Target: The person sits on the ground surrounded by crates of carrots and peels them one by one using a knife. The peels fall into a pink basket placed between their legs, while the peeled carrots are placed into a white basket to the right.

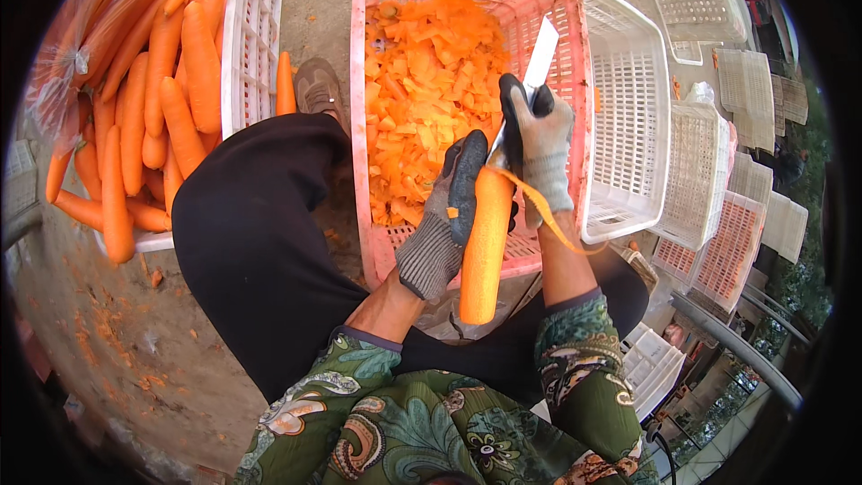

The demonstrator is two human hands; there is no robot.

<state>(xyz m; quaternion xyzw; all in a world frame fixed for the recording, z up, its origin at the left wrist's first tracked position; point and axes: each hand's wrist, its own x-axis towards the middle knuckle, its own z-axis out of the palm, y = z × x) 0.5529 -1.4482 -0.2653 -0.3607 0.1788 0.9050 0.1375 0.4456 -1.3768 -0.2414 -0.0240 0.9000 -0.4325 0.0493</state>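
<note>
My left hand (452, 215), in a grey knit glove with a dark coated palm, is closed around a thick carrot (486, 249) whose surface looks peeled. My gloved right hand (539, 138) grips a flat-bladed knife or peeler (541, 52); its pale wide end points up and away from me. The tool's lower part meets the carrot's far end. From that end a long strip of peel (547, 212) curls over my right wrist. Both hands are above the near right part of a pink plastic crate (359, 148), which holds a heap of carrot peelings and cut pieces (431, 81).
At left stands a white plastic crate (252, 40) full of whole carrots (161, 74), some inside a clear plastic bag (74, 67). A white crate (626, 114) adjoins the pink one at right. More stacked crates (714, 242) lie beyond. Peel scraps (114, 330) litter the ground.
</note>
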